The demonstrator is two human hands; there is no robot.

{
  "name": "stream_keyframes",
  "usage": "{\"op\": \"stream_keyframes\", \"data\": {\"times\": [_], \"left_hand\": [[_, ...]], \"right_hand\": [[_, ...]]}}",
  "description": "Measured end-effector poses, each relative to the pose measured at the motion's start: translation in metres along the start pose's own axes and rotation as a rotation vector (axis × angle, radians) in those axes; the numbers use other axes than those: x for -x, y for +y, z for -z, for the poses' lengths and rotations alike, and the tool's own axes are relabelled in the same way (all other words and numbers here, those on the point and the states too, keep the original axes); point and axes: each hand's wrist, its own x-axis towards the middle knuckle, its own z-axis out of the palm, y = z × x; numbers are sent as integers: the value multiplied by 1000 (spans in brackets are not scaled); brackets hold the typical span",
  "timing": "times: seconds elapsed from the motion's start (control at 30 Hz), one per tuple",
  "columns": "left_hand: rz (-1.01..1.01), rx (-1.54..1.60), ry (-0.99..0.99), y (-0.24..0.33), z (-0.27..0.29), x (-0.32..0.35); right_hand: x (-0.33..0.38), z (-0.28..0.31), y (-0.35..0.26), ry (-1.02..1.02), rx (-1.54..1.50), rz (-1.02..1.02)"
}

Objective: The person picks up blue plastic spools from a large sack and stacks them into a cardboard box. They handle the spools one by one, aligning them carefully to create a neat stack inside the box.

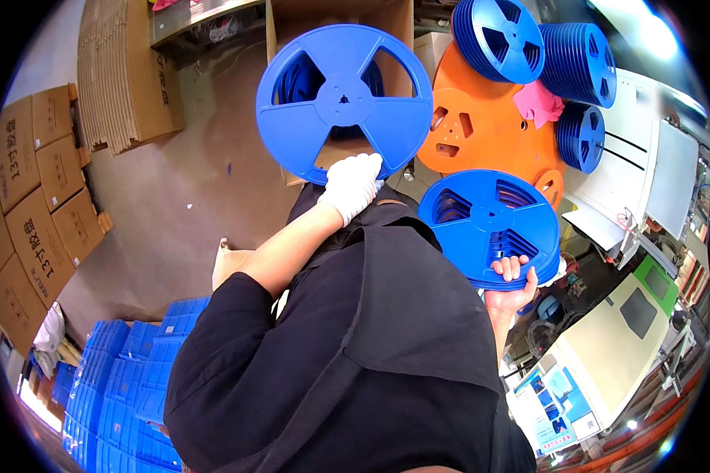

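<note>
Left hand (352, 186) is clamping its fingers on a blue reel (344, 115); right hand (514, 296) is likewise clamping stacked reels (487, 227).

gloved left hand (352, 188) grips, forearm (296, 248) angled forward; right hand (514, 293) curls its fingers (508, 269).

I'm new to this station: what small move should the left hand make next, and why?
Probably lower the blue reel toward the open cardboard box: the left hand grips its near rim, it overlaps the box in this view, and the right hand is occupied with the blue reel stack.
</note>
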Motion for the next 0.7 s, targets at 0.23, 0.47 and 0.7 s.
{"op": "stream_keyframes", "data": {"times": [0.23, 0.47, 0.7], "left_hand": [[-23, -4, -9, 2, -2, -1], [-2, 166, -92, 0, 4, -14], [131, 233, 60, -61, -18, -36]], "right_hand": [[0, -1, 1, 8, 5, -2], [2, -8, 3, 56, 72, 8], [-2, -20, 3, 189, 275, 63]]}}
